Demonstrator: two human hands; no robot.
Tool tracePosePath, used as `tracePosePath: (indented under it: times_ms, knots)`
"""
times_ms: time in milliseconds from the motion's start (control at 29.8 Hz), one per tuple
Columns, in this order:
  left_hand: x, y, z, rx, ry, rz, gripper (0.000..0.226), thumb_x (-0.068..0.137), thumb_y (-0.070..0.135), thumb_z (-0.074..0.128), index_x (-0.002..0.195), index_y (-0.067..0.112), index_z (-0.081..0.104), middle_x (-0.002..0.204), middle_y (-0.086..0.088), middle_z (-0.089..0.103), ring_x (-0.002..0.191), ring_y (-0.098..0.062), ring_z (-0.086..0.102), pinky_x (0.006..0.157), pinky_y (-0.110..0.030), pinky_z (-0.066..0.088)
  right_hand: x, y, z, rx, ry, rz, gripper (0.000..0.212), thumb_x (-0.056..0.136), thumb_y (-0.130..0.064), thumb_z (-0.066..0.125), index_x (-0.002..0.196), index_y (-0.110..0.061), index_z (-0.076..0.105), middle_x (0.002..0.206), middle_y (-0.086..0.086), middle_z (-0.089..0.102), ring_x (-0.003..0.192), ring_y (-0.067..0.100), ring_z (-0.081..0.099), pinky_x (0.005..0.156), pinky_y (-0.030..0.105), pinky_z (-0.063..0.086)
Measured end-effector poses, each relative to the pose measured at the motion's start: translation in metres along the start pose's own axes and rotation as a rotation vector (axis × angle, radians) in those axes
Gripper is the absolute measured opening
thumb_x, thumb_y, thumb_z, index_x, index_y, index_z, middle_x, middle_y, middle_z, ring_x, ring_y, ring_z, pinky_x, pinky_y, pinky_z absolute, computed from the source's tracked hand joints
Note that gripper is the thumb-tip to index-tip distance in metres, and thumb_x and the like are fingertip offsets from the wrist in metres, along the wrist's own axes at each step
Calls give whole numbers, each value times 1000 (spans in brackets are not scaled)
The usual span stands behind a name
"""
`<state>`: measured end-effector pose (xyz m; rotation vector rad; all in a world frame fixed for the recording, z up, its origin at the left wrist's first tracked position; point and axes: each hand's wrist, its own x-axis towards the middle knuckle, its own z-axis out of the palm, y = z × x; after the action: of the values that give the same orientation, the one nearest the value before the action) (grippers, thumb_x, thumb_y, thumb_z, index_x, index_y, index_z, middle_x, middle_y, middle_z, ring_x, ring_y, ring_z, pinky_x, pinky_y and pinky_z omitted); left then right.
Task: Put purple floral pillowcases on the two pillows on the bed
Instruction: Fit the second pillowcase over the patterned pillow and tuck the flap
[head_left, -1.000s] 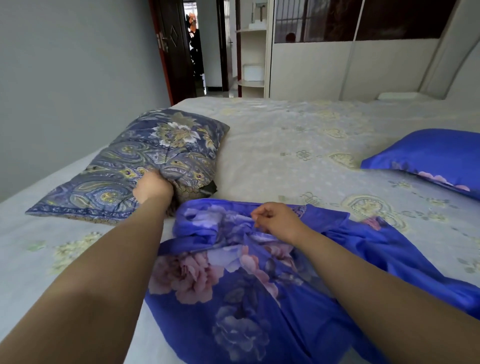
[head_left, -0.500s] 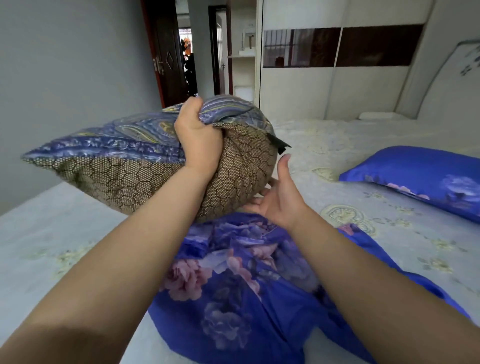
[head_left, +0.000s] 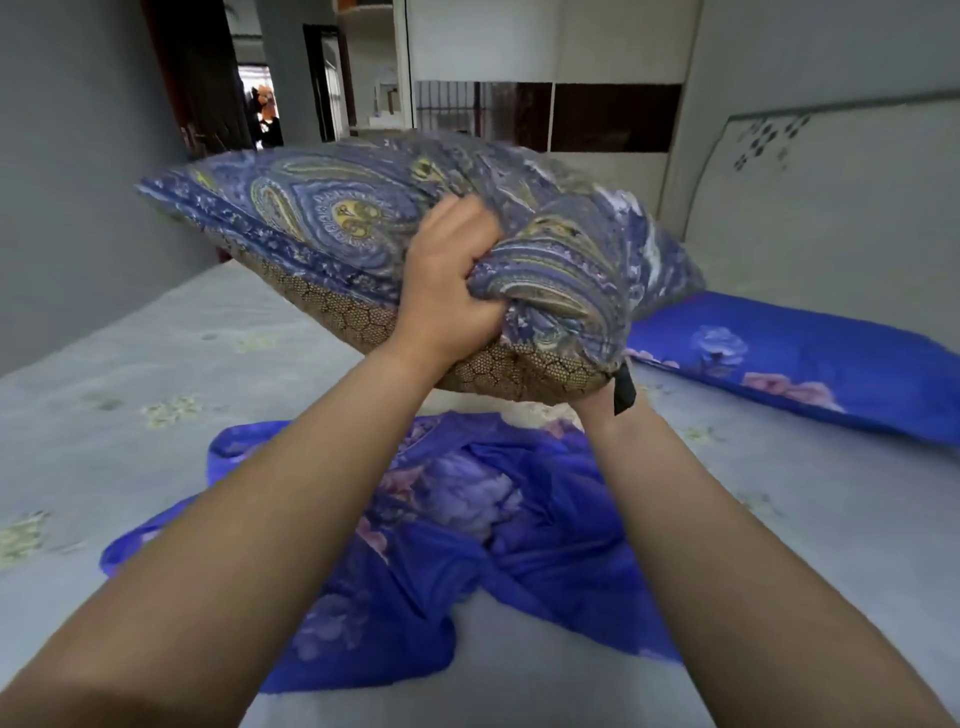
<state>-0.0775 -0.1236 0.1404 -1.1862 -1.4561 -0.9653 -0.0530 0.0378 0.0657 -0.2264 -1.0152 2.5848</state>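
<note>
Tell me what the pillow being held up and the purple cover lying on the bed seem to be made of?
The paisley pillow looks like printed woven cloth, matte, with a brown honeycomb-patterned underside; it dents softly under the left hand, so the filling seems loose. The purple floral pillowcase looks like a thin, smooth, satin-like fabric: it has a slight sheen and lies in soft crumpled folds. Exact fibres cannot be told.

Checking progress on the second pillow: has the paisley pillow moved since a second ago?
Yes. The paisley pillow has gone up off the bedsheet, now held in the air by the left hand.
</note>
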Motion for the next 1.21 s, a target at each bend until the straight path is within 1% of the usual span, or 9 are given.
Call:
tracePosePath:
  times_ms: [101, 201, 403, 571, 672, 907, 1007, 1075, 1209]
  knots:
    - [-25, -10, 6, 142, -152, -61, 27, 75, 18, 53, 89, -2, 65, 87, -16, 65, 85, -26, 53, 76, -33, 42, 4, -29, -21, -78, 152, -44, 15, 64, -1, 67, 58, -8, 55, 63, 11, 46, 53, 23, 48, 51, 26, 42]
    - [-65, -12, 19, 237, -454, -97, 42, 77, 26, 44, 104, 4, 67, 102, -16, 69, 95, -28, 56, 82, -32, 43, -4, -30, -60, 29, 400, -2, 23, 89, 2, 43, 70, -2, 55, 63, 10, 50, 55, 20, 51, 44, 23, 46]
    - [-159, 21, 58, 218, -1240, -490, 73, 87, 15, 50, 148, 39, 17, 146, -8, 41, 124, -29, 47, 97, -34, 44, -48, 26, -154, -874, 945, -33, 51, 87, -12, 55, 133, 6, 39, 128, 21, 48, 119, 35, 48, 98, 42, 43]
    - [-166, 22, 60, 162, -1432, -464, 112, 74, 6, 62, 147, 32, -18, 159, 2, -11, 146, -17, 7, 113, -29, 25, -66, 30, -160, -1467, 405, -955, 62, 74, 3, 50, 135, -8, 45, 133, 14, 46, 125, 24, 38, 107, 36, 30]
    - [-170, 21, 58, 77, -1282, -518, 99, 74, 8, 64, 149, 36, 7, 159, 5, -2, 142, -12, 16, 110, -24, 26, -64, 20, -156, -1728, -14, -886, 52, 89, -31, 39, 138, -14, 45, 142, 6, 46, 137, 24, 33, 116, 41, 20]
    - [-158, 24, 58, -167, -740, -879, 58, 81, -13, 48, 132, 15, 52, 141, -2, 46, 134, -17, 38, 110, -26, 30, -52, -17, -153, -2453, -454, -592, 128, 54, -96, 29, 146, -23, -22, 157, 3, -19, 143, 28, -22, 114, 57, -9]
    - [-140, 38, 60, -384, -468, -1145, 44, 87, -14, 40, 107, 20, 59, 105, -3, 62, 104, -19, 56, 83, -27, 45, -38, -32, -144, -2617, -329, -564, 132, 61, -82, 54, 137, -27, -38, 158, 7, -14, 145, 34, -12, 111, 62, -8]
    - [-130, 47, 62, -450, -396, -1255, 47, 87, -17, 33, 105, 21, 55, 95, -3, 62, 92, -18, 54, 68, -31, 46, -31, -35, -132, -2534, -215, -473, 128, 73, -58, 66, 136, -23, -40, 149, 14, 32, 135, 32, 33, 112, 55, 15]
    - [-128, 47, 64, -373, -456, -1218, 44, 86, -12, 40, 106, 24, 55, 112, -10, 63, 110, -28, 59, 90, -34, 48, -34, -43, -103, -2368, -32, -321, 76, 83, -8, 53, 149, -23, 19, 112, 15, 63, 97, 33, 62, 73, 35, 47]
